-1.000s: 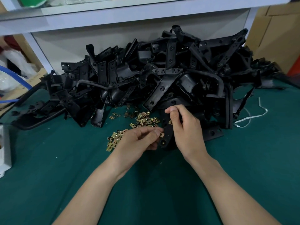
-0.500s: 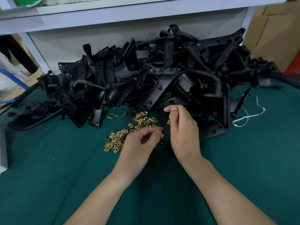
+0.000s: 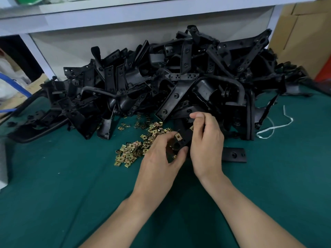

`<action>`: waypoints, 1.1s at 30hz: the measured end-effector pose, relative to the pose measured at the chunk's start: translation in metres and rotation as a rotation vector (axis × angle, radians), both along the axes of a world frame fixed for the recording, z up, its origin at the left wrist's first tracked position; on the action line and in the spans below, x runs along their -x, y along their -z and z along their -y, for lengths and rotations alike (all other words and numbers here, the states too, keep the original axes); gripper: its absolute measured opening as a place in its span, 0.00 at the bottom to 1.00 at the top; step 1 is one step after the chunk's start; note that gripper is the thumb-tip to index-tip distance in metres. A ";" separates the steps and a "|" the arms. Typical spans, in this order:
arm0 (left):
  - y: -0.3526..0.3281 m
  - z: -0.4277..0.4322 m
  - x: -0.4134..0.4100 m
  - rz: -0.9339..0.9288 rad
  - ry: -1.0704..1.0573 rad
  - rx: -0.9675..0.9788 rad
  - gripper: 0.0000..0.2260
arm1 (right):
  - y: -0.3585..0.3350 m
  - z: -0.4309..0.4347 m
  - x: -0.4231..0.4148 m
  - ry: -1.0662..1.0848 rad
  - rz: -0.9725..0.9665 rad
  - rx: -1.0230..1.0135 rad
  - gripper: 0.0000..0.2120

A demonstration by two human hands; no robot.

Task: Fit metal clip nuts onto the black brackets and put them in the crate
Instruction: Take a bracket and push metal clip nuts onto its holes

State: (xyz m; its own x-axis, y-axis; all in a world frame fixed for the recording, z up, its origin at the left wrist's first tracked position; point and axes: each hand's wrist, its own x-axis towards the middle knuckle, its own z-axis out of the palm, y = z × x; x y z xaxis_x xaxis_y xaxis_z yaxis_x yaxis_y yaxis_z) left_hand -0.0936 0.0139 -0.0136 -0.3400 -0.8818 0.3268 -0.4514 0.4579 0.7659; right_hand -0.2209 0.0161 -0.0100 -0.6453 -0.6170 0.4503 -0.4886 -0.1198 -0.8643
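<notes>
The step in hand looks like the fitting itself. One bracket (image 3: 185, 137) is held just in front of the pile (image 3: 179, 77) of black brackets, over the green surface (image 3: 71, 194). The left hand (image 3: 159, 158) grips its lower end, with thumb and forefinger curled round it. The right hand (image 3: 206, 145) closes over its upper end, fingers (image 3: 202, 122) bent and pinching there.

One brass nut (image 3: 178, 136) already sits clipped on the bracket's edge. A second glint of brass shows under the right fingers, but I cannot tell whether that one is fully seated. Next, I judge, it wants pushing home until its hole lines up with the bracket's. Then the piece goes to the crate, which is not in view.

The bracket is matt black and flat, with a round hole just below the nut. Loose nuts (image 3: 132, 151) lie scattered in front of the pile, left of the hands.
</notes>
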 end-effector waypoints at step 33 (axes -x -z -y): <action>0.001 0.029 -0.019 -0.099 0.002 0.211 0.14 | -0.001 -0.009 -0.005 -0.436 -0.016 0.023 0.16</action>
